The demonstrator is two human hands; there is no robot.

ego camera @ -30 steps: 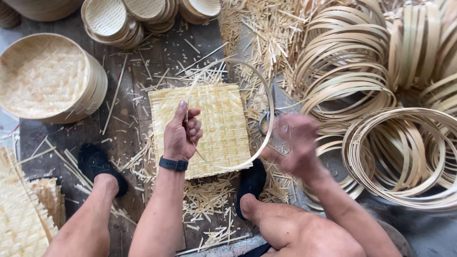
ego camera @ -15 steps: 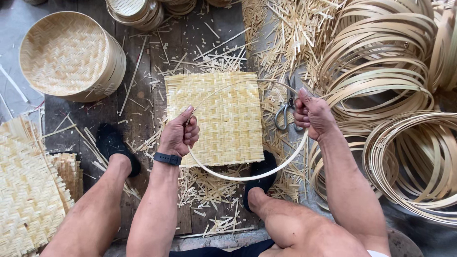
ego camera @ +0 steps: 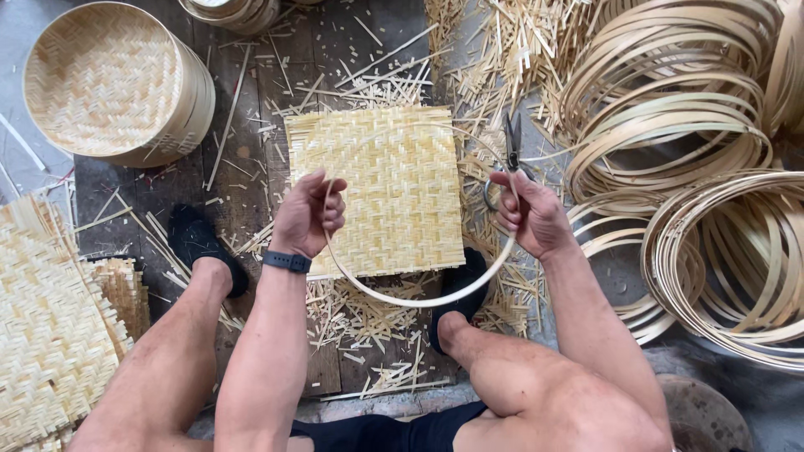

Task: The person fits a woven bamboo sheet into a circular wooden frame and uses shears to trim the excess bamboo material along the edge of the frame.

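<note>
Bending a thin bamboo hoop (ego camera: pixel 419 295) between both hands at the centre of the frame.
Left hand (ego camera: pixel 307 214) closed around one end of the hoop, right hand (ego camera: pixel 528 213) pinching the other end, above a square woven mat (ego camera: pixel 394 167) on the floor; scissors (ego camera: pixel 509 151) just beyond the right hand, round woven basket (ego camera: pixel 109 79) upper left, stacked bamboo rings (ego camera: pixel 687 109) at right, woven sheets (ego camera: pixel 46 335) lower left.

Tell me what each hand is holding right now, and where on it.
Both hands hold one thin bamboo hoop over the woven mat: the left hand grips its left side, the right hand its right side, beside the scissors.
</note>
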